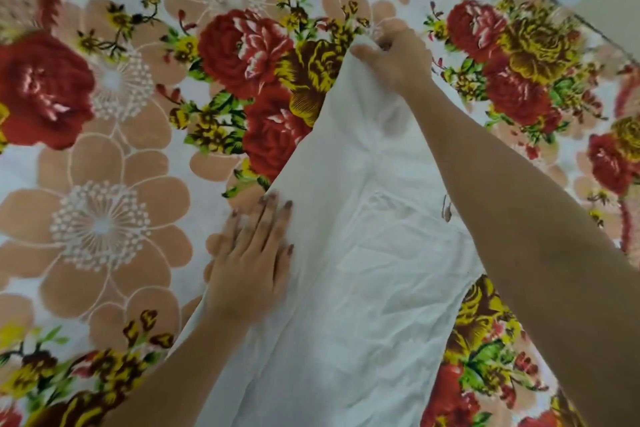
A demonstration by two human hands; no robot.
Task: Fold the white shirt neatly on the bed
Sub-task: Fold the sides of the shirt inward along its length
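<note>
We're early in this one: the white shirt [363,270] is spread out lengthways on the bed [104,156], running from the near side up toward its far right edge, and we see no tidy fold in it yet. Our left hand [249,260] lies flat on the shirt's left border, fingers [273,218] straight and close together, pressing it down. Our right hand [391,59] has its fingers curled and clamped on the far end, lifting it into a peak. The cloth is thin, soft and much creased; the bed's cover is plush, with big red and yellow roses. By our reckoning, smoothing and all the folds remain.
</note>
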